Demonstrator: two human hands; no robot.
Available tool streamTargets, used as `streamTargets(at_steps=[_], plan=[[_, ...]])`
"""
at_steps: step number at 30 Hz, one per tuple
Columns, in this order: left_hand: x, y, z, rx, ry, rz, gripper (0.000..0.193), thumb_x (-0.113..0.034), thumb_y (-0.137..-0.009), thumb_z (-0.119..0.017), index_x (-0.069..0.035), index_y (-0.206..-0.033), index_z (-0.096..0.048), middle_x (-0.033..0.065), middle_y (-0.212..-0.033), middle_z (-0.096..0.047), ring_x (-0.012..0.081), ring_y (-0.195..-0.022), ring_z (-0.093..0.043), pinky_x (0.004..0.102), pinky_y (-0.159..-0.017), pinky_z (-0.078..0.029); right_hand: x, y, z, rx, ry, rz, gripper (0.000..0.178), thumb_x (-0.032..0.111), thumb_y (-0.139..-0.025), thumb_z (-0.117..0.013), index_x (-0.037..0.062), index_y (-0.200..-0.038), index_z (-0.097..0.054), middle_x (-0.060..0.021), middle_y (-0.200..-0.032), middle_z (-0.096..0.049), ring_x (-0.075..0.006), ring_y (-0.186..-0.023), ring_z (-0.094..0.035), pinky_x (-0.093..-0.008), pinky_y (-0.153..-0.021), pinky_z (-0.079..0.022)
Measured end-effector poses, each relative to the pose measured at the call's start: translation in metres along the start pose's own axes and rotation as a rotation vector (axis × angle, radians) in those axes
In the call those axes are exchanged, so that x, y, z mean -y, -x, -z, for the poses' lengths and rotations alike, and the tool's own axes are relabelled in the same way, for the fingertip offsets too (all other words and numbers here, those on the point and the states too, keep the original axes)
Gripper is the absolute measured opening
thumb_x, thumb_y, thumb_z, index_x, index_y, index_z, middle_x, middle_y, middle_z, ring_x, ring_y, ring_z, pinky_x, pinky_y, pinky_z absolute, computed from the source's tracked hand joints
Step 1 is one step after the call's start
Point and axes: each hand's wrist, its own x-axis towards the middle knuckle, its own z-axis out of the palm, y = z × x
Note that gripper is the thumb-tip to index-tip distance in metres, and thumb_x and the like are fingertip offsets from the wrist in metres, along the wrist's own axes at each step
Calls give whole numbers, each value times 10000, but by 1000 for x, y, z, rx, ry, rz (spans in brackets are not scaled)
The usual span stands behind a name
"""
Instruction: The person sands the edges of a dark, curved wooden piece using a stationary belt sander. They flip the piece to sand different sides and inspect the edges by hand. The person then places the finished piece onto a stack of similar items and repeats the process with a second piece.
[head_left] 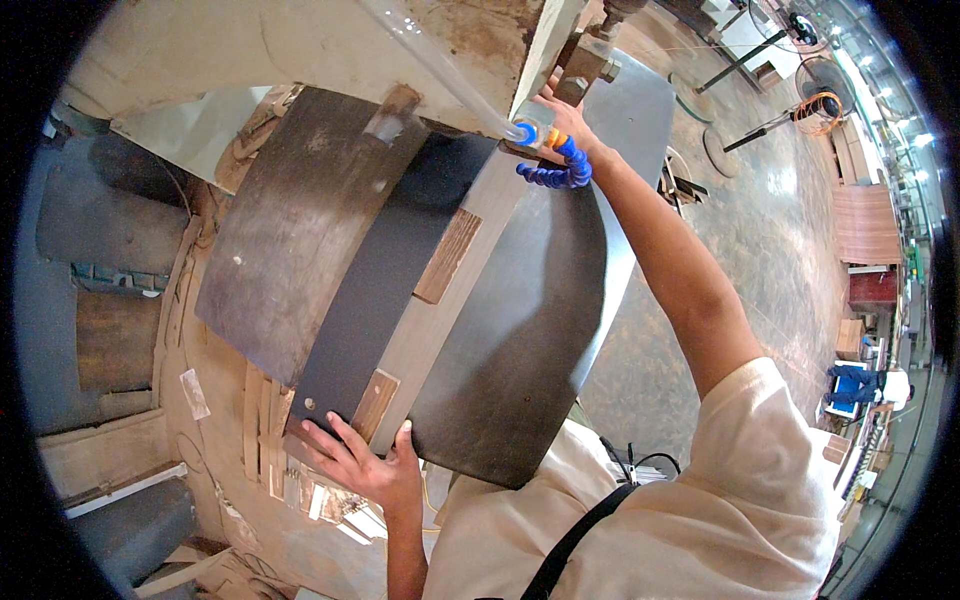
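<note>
My left hand (pixel 375 475) has its thumb and spread fingers on either side of the near end of a long pale wooden board (pixel 425 335), holding it there. The board slopes up toward the machine head (pixel 440 60). Along its left edge show two brown rough-grained patches, one upper (pixel 448 257) and one lower (pixel 376 404). Against that edge runs a dark flat strip (pixel 365 290). My right hand (pixel 572 125) reaches to the board's far end, beside the machine head; its fingers are partly hidden behind metal parts. A blue jointed hose (pixel 560 176) hangs just below it.
A smooth metal machine table (pixel 530 370) lies under the board. Wood strips (pixel 262 430) stand at lower left. Two fans on stands, the nearer one (pixel 825 88) with an orange cable, are at upper right. Another person (pixel 885 388) works far right.
</note>
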Motion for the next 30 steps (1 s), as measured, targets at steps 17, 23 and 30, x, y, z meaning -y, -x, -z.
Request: streamTargets(at_steps=[17,23,30], plan=[[-3,-3,3,14,10,10,995,-637,-887,-711,-10,-1591,-392,275,-1696,-218,567,-1509,-238,710,-1153,-286,-15,-3,-11,-69,67,4,914,677,-741,-735,229,-1511,-529,-103,-1575,-434,-443,-1508,-259,-888,-1054,-169],[-2,-1,-1,3,7,34,987,-606,-856,-752,-46,-1594,-410,248,-1702,-238,537,-1513,-250,658,-1204,-241,-5,-4,7,127,136,-126,896,666,-734,-741,200,-1480,-569,-125,-1549,-477,-422,-1517,-255,-882,-1072,-152],[-3,-3,0,-7,-2,8,985,-637,-883,-715,-18,-1586,-408,273,-1694,-231,555,-1514,-243,694,-1187,-246,7,0,15,22,-31,-95,880,629,-742,-754,176,-1473,-571,-105,-1654,-373,-401,-1585,-152,-891,-1072,-138]])
